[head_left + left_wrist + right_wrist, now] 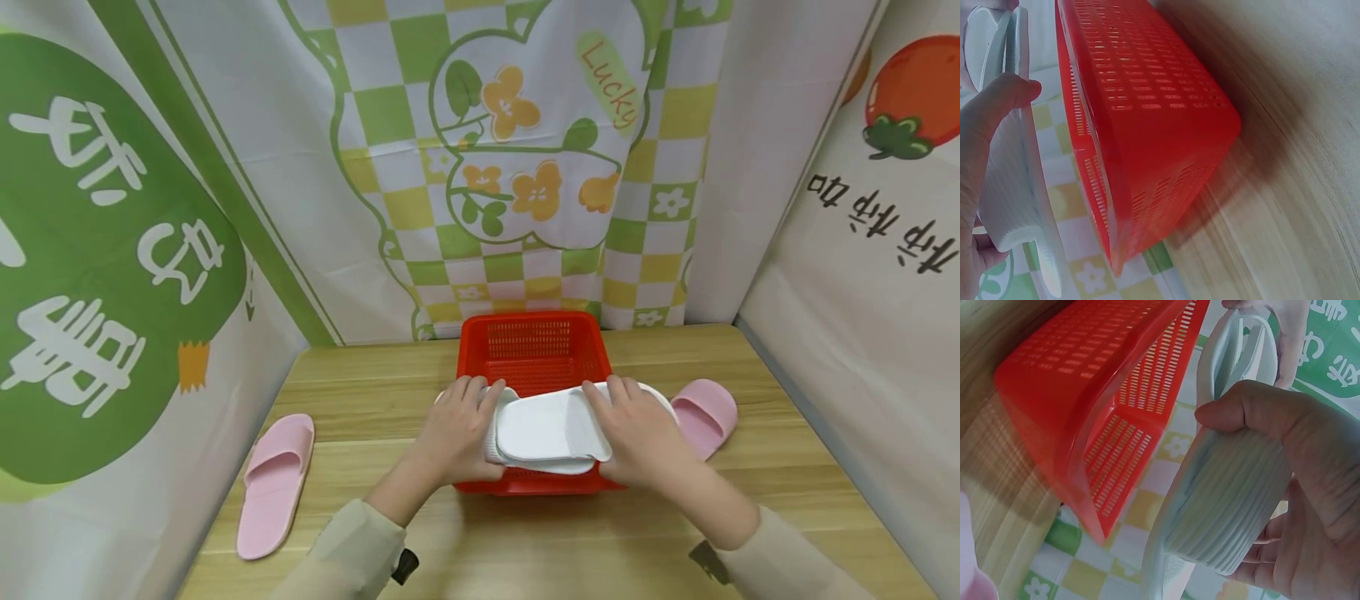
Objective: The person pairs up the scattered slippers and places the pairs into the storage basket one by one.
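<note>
A pair of white slippers (551, 425), one laid against the other with the ends overlapping, is held level above the front of a red plastic basket (540, 483). My left hand (456, 427) grips the left end, its thumb on the near side and its fingers over the far side. At the right end, my right hand (643, 429) grips the ribbed strap (1229, 494), as the right wrist view shows. Both wrist views have the slippers outside the basket's rim, apart from it. Part of the basket's inside is hidden behind the slippers.
A pink slipper (276, 487) lies on the wooden table (360, 500) at the left. Another pink slipper (705, 417) lies right of the basket, partly behind my right hand. Printed cloth (525, 283) hangs behind the table and on both sides.
</note>
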Demonstrator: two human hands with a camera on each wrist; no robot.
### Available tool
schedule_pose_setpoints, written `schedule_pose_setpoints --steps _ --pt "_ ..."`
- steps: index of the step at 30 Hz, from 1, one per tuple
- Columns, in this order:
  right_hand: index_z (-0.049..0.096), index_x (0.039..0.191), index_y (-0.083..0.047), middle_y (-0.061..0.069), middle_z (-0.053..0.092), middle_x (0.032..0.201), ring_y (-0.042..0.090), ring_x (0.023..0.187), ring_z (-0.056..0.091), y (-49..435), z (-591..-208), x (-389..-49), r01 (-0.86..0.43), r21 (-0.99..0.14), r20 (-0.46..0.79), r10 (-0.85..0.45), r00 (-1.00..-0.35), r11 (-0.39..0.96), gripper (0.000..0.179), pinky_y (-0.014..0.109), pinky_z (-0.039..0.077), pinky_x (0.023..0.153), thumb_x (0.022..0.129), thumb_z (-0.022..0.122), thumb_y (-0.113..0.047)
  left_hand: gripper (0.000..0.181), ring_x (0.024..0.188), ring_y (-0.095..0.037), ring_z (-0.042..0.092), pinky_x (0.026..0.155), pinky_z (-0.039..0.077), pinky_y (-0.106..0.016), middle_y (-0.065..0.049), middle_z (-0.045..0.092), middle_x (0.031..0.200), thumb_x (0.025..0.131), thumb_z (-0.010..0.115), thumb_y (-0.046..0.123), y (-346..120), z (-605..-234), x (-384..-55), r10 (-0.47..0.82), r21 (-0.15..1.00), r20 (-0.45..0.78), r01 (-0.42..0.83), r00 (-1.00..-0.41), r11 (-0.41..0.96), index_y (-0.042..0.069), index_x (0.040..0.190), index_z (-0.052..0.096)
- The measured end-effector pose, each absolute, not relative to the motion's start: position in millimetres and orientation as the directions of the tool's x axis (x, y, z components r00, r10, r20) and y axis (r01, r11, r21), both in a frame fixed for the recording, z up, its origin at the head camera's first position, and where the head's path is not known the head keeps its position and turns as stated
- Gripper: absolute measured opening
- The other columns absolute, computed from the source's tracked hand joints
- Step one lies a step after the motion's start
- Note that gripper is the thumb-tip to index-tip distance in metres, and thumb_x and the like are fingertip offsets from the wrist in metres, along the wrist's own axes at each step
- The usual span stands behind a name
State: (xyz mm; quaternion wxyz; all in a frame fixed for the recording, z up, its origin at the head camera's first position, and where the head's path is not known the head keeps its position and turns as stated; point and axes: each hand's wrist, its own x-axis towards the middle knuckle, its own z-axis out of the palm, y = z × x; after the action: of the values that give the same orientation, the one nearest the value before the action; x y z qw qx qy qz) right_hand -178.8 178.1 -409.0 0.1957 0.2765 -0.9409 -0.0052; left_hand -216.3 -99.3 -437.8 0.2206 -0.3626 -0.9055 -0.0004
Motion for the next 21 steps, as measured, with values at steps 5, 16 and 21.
schedule_pose_setpoints --steps 5,16,21 --pt "0.052 0.129 0.002 0.023 0.054 0.104 0.038 0.095 0.054 172.6 -408.8 -177.9 -0.509 0.119 0.374 -0.513 -0.772 0.853 0.090 0.048 0.051 0.078 0.052 0.083 -0.033 0.102 0.103 -0.028 0.047 0.088 0.046 -0.040 -0.012 0.052 0.115 0.057 0.072 0.062 -97.6 -438.4 -216.5 0.653 -0.156 0.390 0.652 -0.650 0.742 0.007 0.139 0.043" --pt "0.053 0.128 0.002 0.021 0.053 0.101 0.035 0.089 0.052 161.9 -405.5 -174.9 -0.475 0.129 0.323 -0.490 -0.810 0.870 0.090 0.044 0.050 0.069 0.052 0.084 -0.035 0.105 0.102 -0.029 0.047 0.086 0.046 -0.039 -0.012 0.051 0.115 0.055 0.073 0.062 -95.0 -437.5 -215.6 0.658 -0.171 0.388 0.651 -0.645 0.739 0.005 0.138 0.043" --pt "0.052 0.129 0.002 0.021 0.052 0.101 0.034 0.089 0.051 158.6 -404.1 -174.2 -0.463 0.132 0.291 -0.481 -0.827 0.876 0.090 0.043 0.049 0.068 0.053 0.084 -0.037 0.105 0.103 -0.028 0.047 0.089 0.045 -0.040 -0.012 0.051 0.114 0.056 0.073 0.063 -93.3 -437.8 -215.3 0.660 -0.171 0.381 0.652 -0.648 0.739 0.006 0.138 0.042"
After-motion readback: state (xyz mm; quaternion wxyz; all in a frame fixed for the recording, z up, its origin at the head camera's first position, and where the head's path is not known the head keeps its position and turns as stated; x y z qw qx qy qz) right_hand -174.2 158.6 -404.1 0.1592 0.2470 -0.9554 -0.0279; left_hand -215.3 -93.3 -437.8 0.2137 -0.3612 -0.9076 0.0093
